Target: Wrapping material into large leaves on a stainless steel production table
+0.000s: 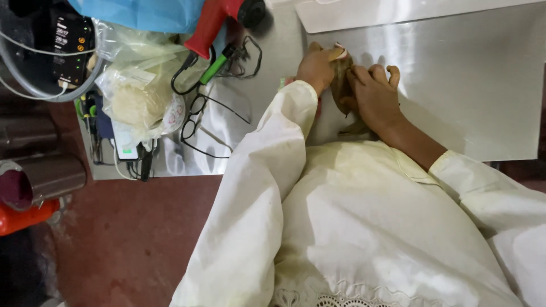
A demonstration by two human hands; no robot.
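Both my hands meet on a small brown, crumpled piece of material [341, 79] lying on a shiny steel tabletop [466, 74]. My left hand [315, 65] grips its upper end, with a pale scrap showing at the fingertips. My right hand [372, 94] presses and pinches the brown piece from the other side, fingers curled over it. Cream-white sleeves and a cream garment [364, 227] fill the lower part of the view and hide the table edge near me.
A pair of black-rimmed glasses [196, 116] lies to the left. Beyond it are clear plastic bags [139, 85], a red-handled tool [213, 23], a green-handled tool [219, 63], black cables and a steel cup [45, 179] over a reddish floor.
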